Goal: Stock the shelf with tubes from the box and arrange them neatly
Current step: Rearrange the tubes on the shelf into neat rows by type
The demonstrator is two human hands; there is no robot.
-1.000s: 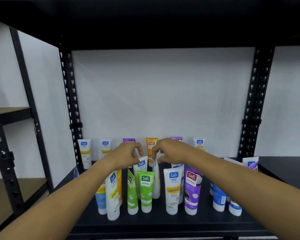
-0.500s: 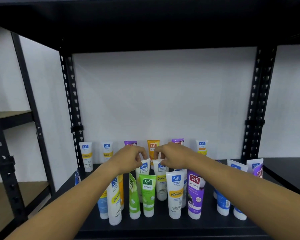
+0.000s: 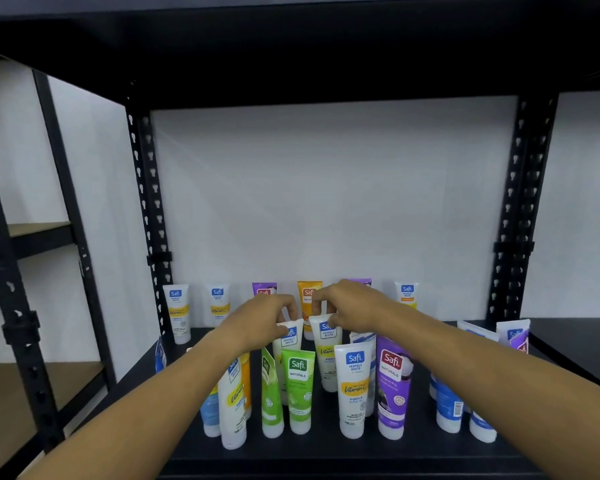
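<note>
Several Safi tubes stand cap-down on the black shelf. My left hand pinches the top of a white Perfect White tube in the middle row. Beside it, my right hand pinches the top of a second white Perfect White tube. In front stand a green Naturals tube, a white Vitamin C tube and a purple Naturals tube. A back row lines the wall, including an orange tube. The box is out of view.
Black perforated uprights frame the bay, and an upper shelf hangs overhead. More blue and white tubes cluster at the right front, with two leaning tubes behind them. A neighbouring rack stands at the left.
The tube under my right hand has turned from edge-on to label-forward. Both hands stay on the two middle tubes, and the view has drifted slightly.
</note>
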